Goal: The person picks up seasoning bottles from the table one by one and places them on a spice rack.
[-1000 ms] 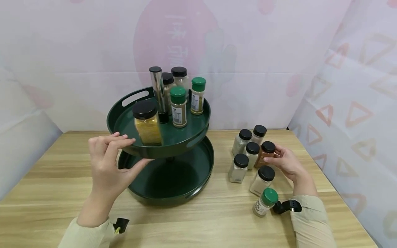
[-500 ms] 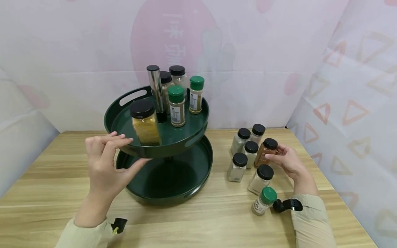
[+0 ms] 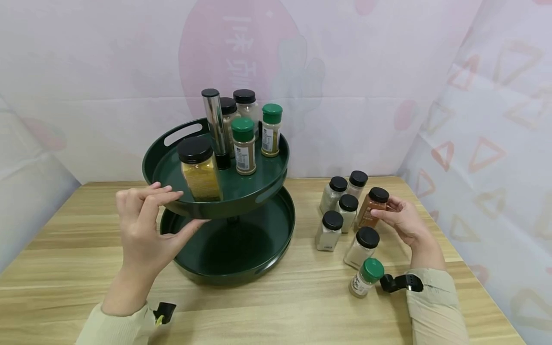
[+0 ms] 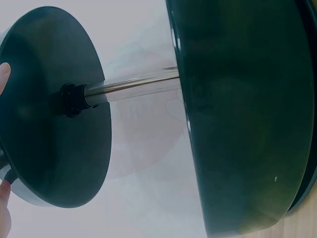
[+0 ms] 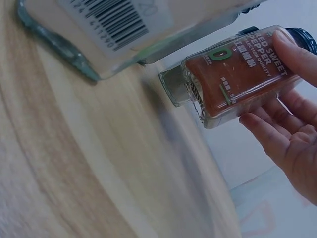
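We take the two-tier stand (image 3: 215, 209) on the desk (image 3: 302, 306) as the reference. The red sweet pepper jar (image 3: 368, 211) is to the right of the stand, in our right grip (image 3: 407, 223). That grip is narrowed to the jar's width, with the thumb on the label face and the fingers curled behind. We judge the step in hand to be drawing this jar free of its neighbours. Whether its base is fully clear of the desk, we cannot tell.

We should apply even pressure between thumb and fingers, since smooth glass could slip or turn. We should raise the jar vertically before any sideways movement, avoiding the pale jar (image 3: 357, 254), which is also right of the stand but nearer to us.

Our left grip (image 3: 146, 227) pinches the rim of the stand's upper tray (image 3: 241, 187), parted only by the rim's depth, fingers on top and thumb beneath. We should support this rim without pulling or pressing down: the yellow jar (image 3: 201, 179) is on that tray, near our fingertips, and a jolt could topple it.
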### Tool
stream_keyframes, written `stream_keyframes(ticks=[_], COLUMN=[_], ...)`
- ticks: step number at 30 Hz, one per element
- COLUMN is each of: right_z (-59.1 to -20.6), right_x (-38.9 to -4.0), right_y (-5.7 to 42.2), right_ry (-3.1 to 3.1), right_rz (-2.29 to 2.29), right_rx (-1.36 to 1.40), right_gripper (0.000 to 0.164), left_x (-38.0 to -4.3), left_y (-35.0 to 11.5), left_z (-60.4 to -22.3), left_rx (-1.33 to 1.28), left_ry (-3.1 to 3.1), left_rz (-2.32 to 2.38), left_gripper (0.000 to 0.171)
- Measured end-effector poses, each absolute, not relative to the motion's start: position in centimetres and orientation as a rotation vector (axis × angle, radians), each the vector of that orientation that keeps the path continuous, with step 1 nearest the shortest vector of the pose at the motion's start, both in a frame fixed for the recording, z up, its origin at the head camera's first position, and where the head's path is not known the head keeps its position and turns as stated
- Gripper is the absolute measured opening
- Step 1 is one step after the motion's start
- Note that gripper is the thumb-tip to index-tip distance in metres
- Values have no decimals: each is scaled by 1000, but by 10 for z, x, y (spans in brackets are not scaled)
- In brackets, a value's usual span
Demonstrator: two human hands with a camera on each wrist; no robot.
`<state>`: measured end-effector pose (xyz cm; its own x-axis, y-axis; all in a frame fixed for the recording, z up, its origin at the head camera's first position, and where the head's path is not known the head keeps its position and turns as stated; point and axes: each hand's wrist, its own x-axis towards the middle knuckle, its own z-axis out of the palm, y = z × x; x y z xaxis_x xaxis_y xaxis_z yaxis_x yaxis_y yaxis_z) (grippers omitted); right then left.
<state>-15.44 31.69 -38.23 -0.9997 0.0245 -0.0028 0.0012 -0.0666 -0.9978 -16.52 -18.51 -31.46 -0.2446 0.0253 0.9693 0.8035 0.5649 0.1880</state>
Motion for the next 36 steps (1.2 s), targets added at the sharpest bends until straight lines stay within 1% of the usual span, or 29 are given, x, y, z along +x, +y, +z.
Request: stream_keyframes(ticks=[12,20,29,36], right_z=[-367,-353,-333,-320], right_x=[-150,-143,-135,-128], right_y=[315,308,300,292], right_ry=[-2086,-2059,-2015,-1989], right_rz=[2270,2201,2129,2093], right_rx=[15,97,252,293], right_gripper=[37,40,44,45], left_x=[-166,-166,-165,-166], left_y=[-185,-185,-185,-184], left_z=[-314,-314,-314,-314], left_rx=[-705,-705,-708,-709], left_ry=[-1661,-1664,-1664,-1654], left_rz=[-864,-867,-866,-866], left_gripper=[69,69,69,69])
